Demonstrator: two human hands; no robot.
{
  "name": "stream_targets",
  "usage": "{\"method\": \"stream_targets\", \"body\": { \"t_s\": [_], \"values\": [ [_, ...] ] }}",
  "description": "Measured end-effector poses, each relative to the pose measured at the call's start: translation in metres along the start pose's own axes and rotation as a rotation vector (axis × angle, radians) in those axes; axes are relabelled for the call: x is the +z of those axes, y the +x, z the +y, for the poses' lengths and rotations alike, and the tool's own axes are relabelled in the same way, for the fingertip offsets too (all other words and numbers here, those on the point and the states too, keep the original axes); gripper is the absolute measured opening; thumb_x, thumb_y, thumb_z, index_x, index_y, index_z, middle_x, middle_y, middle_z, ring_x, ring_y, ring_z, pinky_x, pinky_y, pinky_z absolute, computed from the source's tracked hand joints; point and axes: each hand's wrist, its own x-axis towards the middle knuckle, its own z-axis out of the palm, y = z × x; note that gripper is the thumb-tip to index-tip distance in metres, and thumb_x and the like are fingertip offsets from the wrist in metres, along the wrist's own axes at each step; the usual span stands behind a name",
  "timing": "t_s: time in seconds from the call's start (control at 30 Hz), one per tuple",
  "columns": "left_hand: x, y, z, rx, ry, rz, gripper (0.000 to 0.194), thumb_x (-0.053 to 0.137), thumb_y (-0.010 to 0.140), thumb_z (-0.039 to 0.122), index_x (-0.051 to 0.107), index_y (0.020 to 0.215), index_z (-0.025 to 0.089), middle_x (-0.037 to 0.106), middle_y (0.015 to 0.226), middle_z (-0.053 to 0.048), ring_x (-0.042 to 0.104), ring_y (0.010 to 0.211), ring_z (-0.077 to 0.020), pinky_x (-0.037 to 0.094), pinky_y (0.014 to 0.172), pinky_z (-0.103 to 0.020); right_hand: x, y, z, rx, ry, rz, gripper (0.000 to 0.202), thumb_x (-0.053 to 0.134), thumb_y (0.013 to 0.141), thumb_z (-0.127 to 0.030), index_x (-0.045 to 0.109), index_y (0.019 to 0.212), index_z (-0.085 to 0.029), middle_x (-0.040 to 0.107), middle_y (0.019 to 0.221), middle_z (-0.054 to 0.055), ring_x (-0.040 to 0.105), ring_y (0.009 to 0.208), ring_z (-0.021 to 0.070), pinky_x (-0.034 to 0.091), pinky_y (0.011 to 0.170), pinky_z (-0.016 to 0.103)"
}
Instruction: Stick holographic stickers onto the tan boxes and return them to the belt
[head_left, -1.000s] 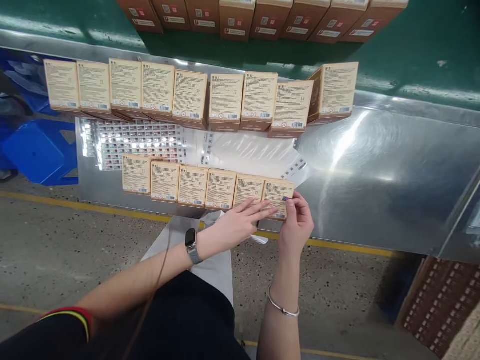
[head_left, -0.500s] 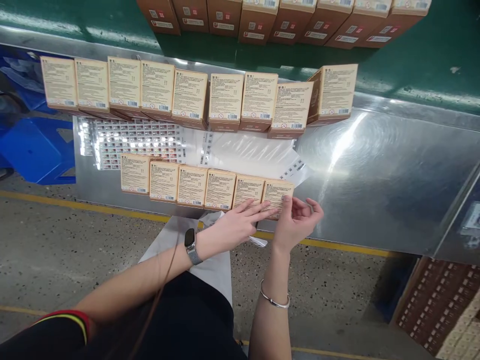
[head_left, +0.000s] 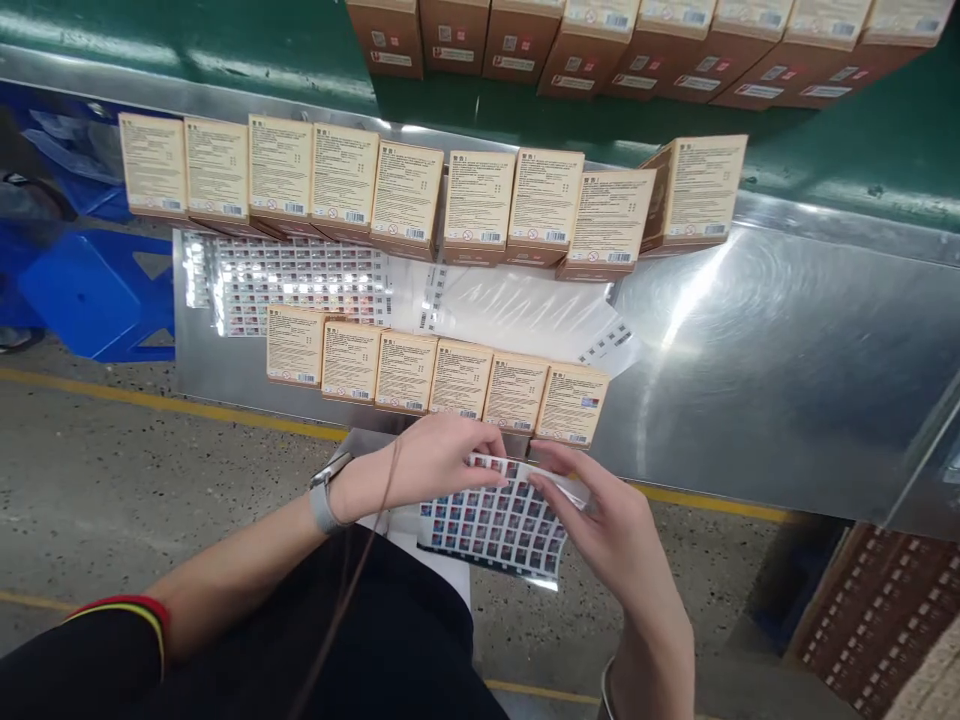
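A sheet of small square stickers [head_left: 487, 525] hangs in front of me, just below the bench's near edge. My left hand [head_left: 431, 465] grips its upper edge between thumb and fingers. At the upper right corner of the sheet, the thumb and forefinger of my right hand [head_left: 611, 510] pinch the edge, where the sheet curls. Whether a single sticker is between those fingertips is hidden. Just beyond my hands stands a near row of cream-topped boxes [head_left: 405, 373]. The rightmost near box [head_left: 574, 405] bears a small coloured sticker [head_left: 590, 402] on its top.
A second row of boxes [head_left: 409, 195] stands farther back on the metal bench [head_left: 787, 370]. Between the rows lie more sticker sheets [head_left: 300, 280] and white backing sheets [head_left: 517, 305]. Brown boxes [head_left: 585, 60] line the green surface beyond. A blue stool [head_left: 97, 295] is at left.
Both hands have left the near row's right-end boxes and come back towards me, onto the sticker sheet. A small sticker now shows on the rightmost box. The view has shifted slightly.
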Motion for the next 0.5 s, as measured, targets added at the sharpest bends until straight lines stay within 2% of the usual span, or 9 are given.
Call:
{"method": "stream_targets", "body": {
  "t_s": [0.1, 0.23, 0.4, 0.5],
  "values": [
    [-0.003, -0.002, -0.002, -0.041, 0.054, 0.022, 0.013, 0.064, 0.088, 0.028, 0.067, 0.079, 0.018, 0.065, 0.062, 0.003, 0.059, 0.058, -0.0124, 0.034, 0.053, -0.022, 0.008, 0.004, 0.000, -0.080, -0.120, 0.047, 0.024, 0.054, 0.095, -0.029, 0.063, 0.118, -0.028, 0.073, 0.095, 0.004, 0.069, 0.087, 0.0200, 0.054, 0.078, 0.036],
    [-0.002, -0.004, -0.003, -0.062, 0.104, 0.029, 0.009, 0.066, 0.087, 0.023, 0.069, 0.079, 0.019, 0.062, 0.058, 0.004, 0.058, 0.057, -0.0128, 0.032, 0.055, -0.023, 0.015, 0.010, -0.008, -0.185, -0.265, 0.101, 0.016, 0.055, 0.095, -0.022, 0.066, 0.104, -0.030, 0.073, 0.096, 0.002, 0.067, 0.095, 0.0212, 0.042, 0.099, 0.046],
    [-0.001, -0.002, -0.004, -0.117, -0.003, 0.036, 0.009, 0.066, 0.086, 0.022, 0.072, 0.081, 0.017, 0.066, 0.063, 0.002, 0.059, 0.059, -0.0136, 0.037, 0.058, -0.023, 0.024, 0.011, -0.013, -0.276, -0.397, 0.180, 0.018, 0.059, 0.091, -0.013, 0.066, 0.100, -0.027, 0.073, 0.100, 0.004, 0.066, 0.100, 0.0223, 0.041, 0.099, 0.046],
    [-0.001, -0.001, -0.006, -0.156, -0.090, 0.062, 0.011, 0.066, 0.086, 0.024, 0.071, 0.080, 0.016, 0.068, 0.066, 0.001, 0.062, 0.063, -0.0147, 0.040, 0.059, -0.023, 0.030, 0.008, -0.007, -0.280, -0.351, 0.265, 0.019, 0.063, 0.088, -0.012, 0.068, 0.097, -0.029, 0.073, 0.104, 0.005, 0.066, 0.105, 0.0242, 0.045, 0.096, 0.046]
  ]
}}
